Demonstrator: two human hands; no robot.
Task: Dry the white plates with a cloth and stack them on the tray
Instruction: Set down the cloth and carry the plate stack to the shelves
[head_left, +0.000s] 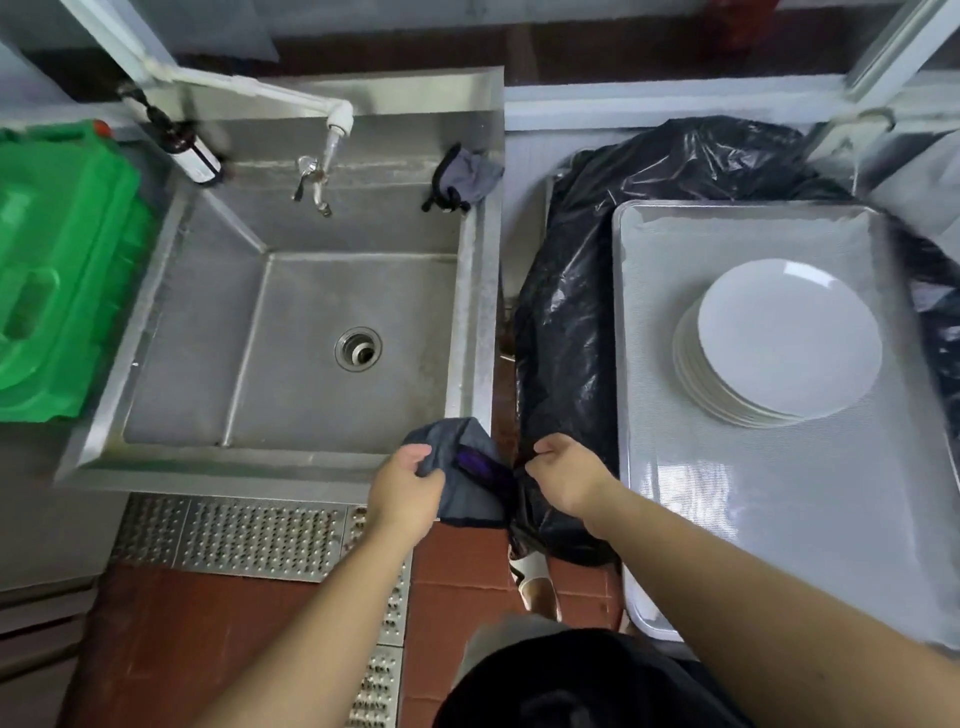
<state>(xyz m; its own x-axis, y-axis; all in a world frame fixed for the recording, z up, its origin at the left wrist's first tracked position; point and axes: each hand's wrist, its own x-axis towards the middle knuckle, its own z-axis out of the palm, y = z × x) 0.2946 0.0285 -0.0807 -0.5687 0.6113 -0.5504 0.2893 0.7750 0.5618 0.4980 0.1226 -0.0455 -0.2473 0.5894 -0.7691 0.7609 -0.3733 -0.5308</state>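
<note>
The tray (769, 499) on your right carries one stack of white plates (779, 343), set toward its far half and nearer its right edge; the near half of the tray is bare. The tray rests on a black plastic bag (566, 312). The steel sink (291, 343) on your left holds no dishes — only its drain (358, 349) shows in the basin. A second grey cloth (470, 176) is draped over the sink's far right corner, and a green crate (57, 270) stands just beside the sink's left edge.

Your left hand (408, 491) is curled round the dark grey cloth (467, 467) at the sink's near right corner. Your right hand (566, 475) pinches the cloth's other end — both hands gripping, the cloth bunched between them.
</note>
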